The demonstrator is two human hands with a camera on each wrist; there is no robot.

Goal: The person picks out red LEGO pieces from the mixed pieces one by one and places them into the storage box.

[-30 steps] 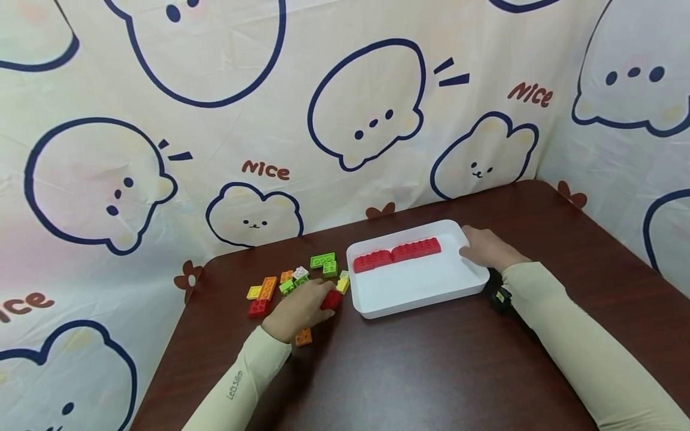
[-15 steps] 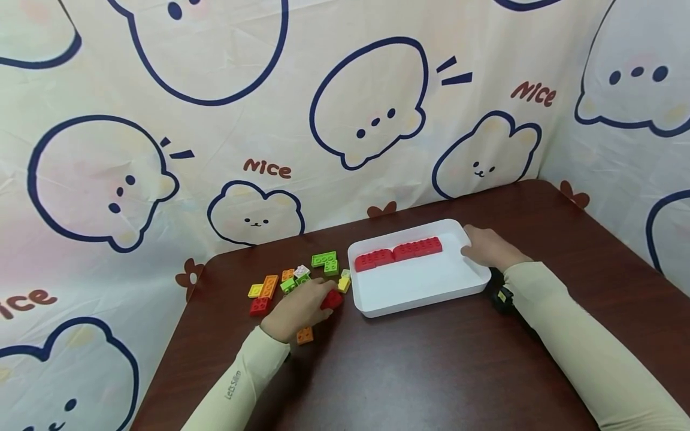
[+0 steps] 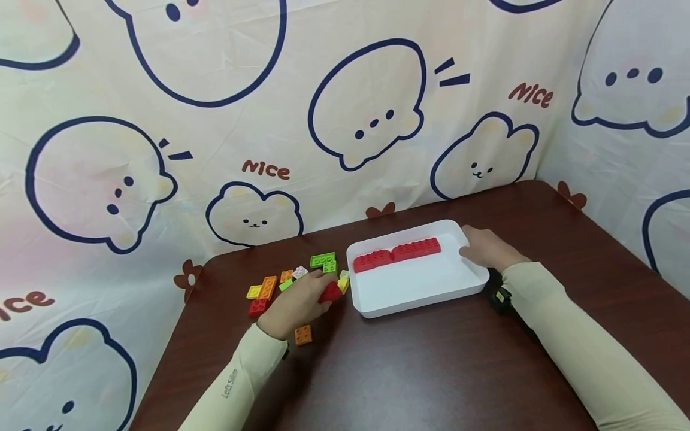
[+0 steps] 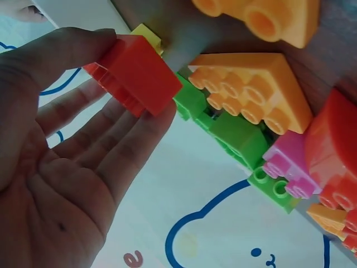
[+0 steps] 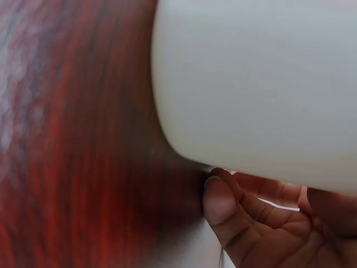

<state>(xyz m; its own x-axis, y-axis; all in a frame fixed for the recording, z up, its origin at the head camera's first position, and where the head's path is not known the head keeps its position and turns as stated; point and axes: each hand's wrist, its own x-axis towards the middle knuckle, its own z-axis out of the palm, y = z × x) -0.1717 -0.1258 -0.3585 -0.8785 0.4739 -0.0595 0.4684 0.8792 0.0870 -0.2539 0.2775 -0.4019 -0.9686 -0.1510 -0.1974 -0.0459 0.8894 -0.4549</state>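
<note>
Between thumb and fingers, my left hand (image 3: 295, 306) pinches a red toy building brick (image 4: 142, 72) just left of the tray. In the left wrist view the thumb lies on one side of the brick and the fingertips on the other. My right hand (image 3: 487, 248) grips the right end of a white rectangular tray (image 3: 417, 290), its fingers at the rim; the right wrist view has the thumb (image 5: 218, 200) close against the wall. Inside the tray, two red brick pieces (image 3: 373, 260) (image 3: 416, 249) lie end to end along the far side.
Loose bricks lie left of the tray: green ones (image 3: 322, 260), a yellow one (image 3: 343, 284), orange ones (image 3: 268, 288) (image 3: 303, 334), a red one (image 3: 258, 308) and a pink one (image 4: 291, 162). The dark brown table (image 3: 409, 371) meets a patterned cloth (image 3: 345, 197) at the back.
My left hand has risen slightly with the red brick, which now shows more between the fingers. The right hand and the tray have stayed in place.
</note>
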